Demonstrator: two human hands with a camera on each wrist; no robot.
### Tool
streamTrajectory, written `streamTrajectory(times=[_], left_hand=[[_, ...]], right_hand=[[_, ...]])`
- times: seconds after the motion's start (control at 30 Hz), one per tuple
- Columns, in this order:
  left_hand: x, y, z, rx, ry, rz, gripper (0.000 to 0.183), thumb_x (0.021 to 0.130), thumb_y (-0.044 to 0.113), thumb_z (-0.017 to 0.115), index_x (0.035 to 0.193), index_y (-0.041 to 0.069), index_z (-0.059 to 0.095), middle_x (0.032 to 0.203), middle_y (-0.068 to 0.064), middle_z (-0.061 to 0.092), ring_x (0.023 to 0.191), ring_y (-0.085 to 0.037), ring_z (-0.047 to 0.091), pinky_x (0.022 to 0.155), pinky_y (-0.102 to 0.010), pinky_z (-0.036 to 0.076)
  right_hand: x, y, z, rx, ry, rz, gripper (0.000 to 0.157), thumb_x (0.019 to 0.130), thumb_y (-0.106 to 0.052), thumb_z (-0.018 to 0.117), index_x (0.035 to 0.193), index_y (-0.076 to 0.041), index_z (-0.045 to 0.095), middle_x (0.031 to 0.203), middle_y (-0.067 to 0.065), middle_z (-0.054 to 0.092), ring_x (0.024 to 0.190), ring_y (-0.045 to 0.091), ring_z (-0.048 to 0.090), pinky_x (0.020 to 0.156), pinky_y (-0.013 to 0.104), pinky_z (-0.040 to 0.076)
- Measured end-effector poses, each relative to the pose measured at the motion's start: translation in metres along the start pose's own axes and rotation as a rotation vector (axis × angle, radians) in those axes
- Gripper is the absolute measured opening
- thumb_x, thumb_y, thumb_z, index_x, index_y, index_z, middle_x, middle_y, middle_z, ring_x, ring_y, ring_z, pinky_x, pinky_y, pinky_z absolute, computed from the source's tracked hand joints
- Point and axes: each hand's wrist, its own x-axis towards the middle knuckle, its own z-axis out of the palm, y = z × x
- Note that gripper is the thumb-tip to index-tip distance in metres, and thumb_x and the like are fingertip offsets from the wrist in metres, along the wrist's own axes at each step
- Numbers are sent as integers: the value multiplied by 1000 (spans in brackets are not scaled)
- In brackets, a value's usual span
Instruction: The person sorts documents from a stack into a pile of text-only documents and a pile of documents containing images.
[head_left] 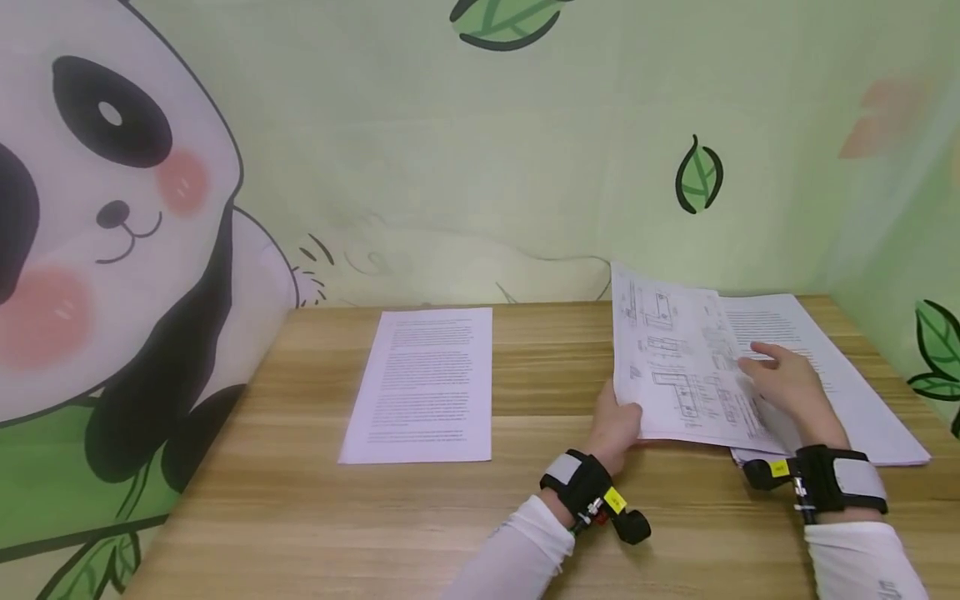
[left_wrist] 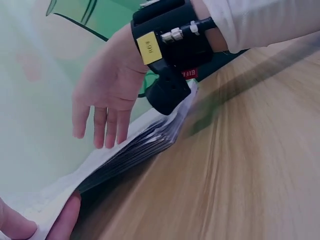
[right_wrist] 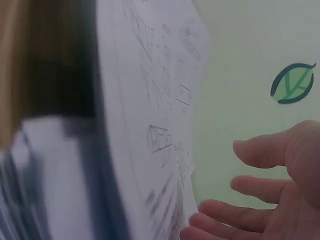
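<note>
On the right side of the table, my left hand (head_left: 613,429) pinches the left edge of a printed sheet (head_left: 663,375) covered in line drawings. In the left wrist view the thumb (left_wrist: 17,224) lies on the sheet's upper face and a finger (left_wrist: 67,217) is beneath. The sheet is raised at that side and overlaps a thick stack of paper (head_left: 862,417). My right hand (head_left: 791,385) hovers by the sheet's right part, its fingers loosely extended. In the right wrist view its fingertips (right_wrist: 207,206) point toward the printed face, with nothing between thumb and fingers.
A single sheet of text (head_left: 427,387) lies flat on the wooden table (head_left: 315,533), left of the hands. Behind the table hangs a pale green backdrop (head_left: 420,167) with a panda and leaves. Each wrist wears a black camera strap (head_left: 843,479).
</note>
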Motion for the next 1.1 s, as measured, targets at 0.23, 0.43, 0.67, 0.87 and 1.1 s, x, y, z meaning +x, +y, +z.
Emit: streamTrajectory(times=[0.23, 0.43, 0.67, 0.87, 1.1], left_hand=[[-2, 17, -27, -31, -26, 41, 49, 83, -5, 46, 122, 26, 50, 111, 4, 60, 94, -15, 57, 81, -32, 46], [-6, 33, -55, -12, -51, 139, 52, 86, 0, 44, 128, 32, 47, 125, 7, 57, 108, -14, 54, 93, -38, 45], [-9, 38, -88, 33, -10, 170, 44, 90, 10, 47, 128, 32, 45, 122, 8, 57, 108, -14, 52, 98, -40, 41], [-6, 36, -107, 123, 22, 152, 44, 92, 12, 47, 135, 18, 41, 120, -1, 57, 103, -16, 53, 94, -38, 42], [0, 37, -127, 237, 19, 77, 55, 90, 5, 47, 142, 8, 33, 113, -14, 63, 89, -19, 61, 73, -30, 50]], right_hand=[[-2, -21, 12, 132, 27, -13, 93, 91, -55, 37, 146, -2, -16, 142, 44, 18, 120, 57, 36, 92, 66, 39], [-9, -41, 30, 343, -14, -133, 87, 87, -55, 48, 151, -14, 5, 115, 17, 55, 83, 20, 66, 61, 33, 57], [-17, -61, 48, 438, -25, -210, 76, 91, -37, 56, 150, -16, 13, 118, 13, 55, 77, 5, 67, 63, 27, 59], [-18, -65, 64, 386, -55, -212, 72, 95, -30, 50, 151, -16, 7, 128, 24, 50, 83, 12, 66, 64, 24, 58], [-16, -62, 79, 351, -164, -193, 65, 97, -24, 47, 150, -16, 10, 124, 23, 54, 86, 22, 66, 65, 27, 57]])
